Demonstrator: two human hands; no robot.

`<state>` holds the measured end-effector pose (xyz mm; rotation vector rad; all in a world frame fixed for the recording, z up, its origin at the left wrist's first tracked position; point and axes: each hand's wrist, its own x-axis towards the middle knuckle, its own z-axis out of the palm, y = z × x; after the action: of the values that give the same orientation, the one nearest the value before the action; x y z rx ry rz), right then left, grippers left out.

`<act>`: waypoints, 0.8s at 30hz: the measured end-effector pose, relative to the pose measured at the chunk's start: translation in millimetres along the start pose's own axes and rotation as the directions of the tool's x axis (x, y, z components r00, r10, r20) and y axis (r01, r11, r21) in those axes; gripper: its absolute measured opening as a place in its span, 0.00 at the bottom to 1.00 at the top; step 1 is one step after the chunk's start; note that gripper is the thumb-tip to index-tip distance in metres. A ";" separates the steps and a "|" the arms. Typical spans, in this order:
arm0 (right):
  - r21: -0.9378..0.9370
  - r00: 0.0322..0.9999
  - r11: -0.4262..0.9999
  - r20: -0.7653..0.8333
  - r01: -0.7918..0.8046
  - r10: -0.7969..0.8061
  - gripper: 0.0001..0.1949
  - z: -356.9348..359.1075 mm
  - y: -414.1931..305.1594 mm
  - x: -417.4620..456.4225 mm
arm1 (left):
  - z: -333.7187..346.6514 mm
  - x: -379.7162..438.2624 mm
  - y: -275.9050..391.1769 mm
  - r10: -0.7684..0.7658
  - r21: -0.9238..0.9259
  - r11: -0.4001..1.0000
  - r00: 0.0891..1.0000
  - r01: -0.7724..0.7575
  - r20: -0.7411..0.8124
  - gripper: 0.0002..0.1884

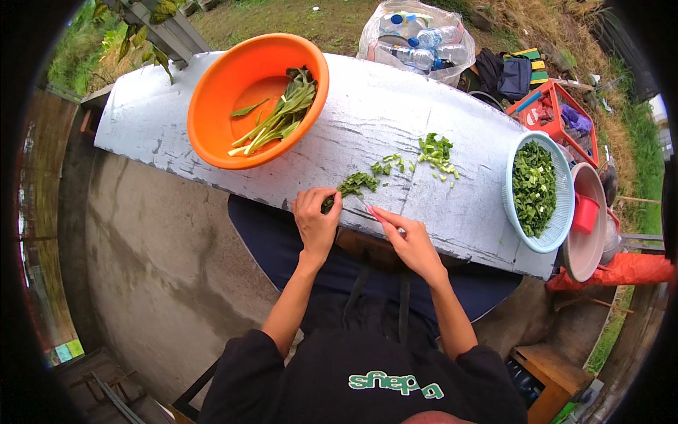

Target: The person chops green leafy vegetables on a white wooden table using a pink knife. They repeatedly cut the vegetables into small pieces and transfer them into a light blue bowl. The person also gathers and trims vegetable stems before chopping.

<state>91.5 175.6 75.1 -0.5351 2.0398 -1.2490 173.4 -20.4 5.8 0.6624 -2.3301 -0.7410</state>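
Observation:
My left hand (316,220) grips a bunch of leafy greens (331,203) at the table's near edge. Just right of it, my right hand (410,241) holds a small knife by its pink handle (375,214), its thin blade reaching to the greens. Cut pieces (360,182) lie beside my left fingers, and more chopped stems and leaves (437,153) form a loose pile farther right. Whole leafy stalks (286,114) rest in a large orange basin (204,116) at the back left. A light blue plastic colander (564,199) at the right end holds many chopped greens (534,188).
The worn, pale table (371,106) runs across the view. Behind it stands a clear bag of plastic bottles (424,45). Near its right end are a red crate (553,111), a beige basin (601,212) and a red plastic cup (584,213). Concrete floor (153,238) shows at left.

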 end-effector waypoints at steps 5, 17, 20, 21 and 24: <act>0.065 0.984 0.982 -0.016 0.179 -0.178 0.19 35.7 4.8 48.3 | -4.1 -2.7 0.1 0.043 0.014 0.999 0.999 -0.044 0.023 0.05; -0.003 0.999 0.999 -0.006 -0.046 0.046 0.18 5.7 7.1 -11.6 | -7.4 -5.9 -1.0 0.037 0.059 0.998 0.999 -0.038 0.020 0.05; 0.021 0.998 0.998 -0.030 0.059 -0.059 0.18 20.4 -5.9 6.5 | -7.7 -6.9 -1.9 0.010 0.023 1.000 1.000 -0.011 0.020 0.05; 0.036 0.992 0.992 -0.044 0.119 -0.117 0.18 30.3 -4.8 18.6 | -9.6 -6.9 -3.9 -0.007 0.013 1.000 1.000 0.007 0.024 0.05; 0.002 0.985 0.985 -0.033 0.171 -0.170 0.18 43.5 -3.5 46.2 | -8.4 -8.2 -1.2 -0.014 -0.013 1.000 1.000 0.014 0.010 0.05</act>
<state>91.4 117.6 49.3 -0.7035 2.0524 -1.3704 185.0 -19.2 7.4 0.6710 -2.3304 -0.7664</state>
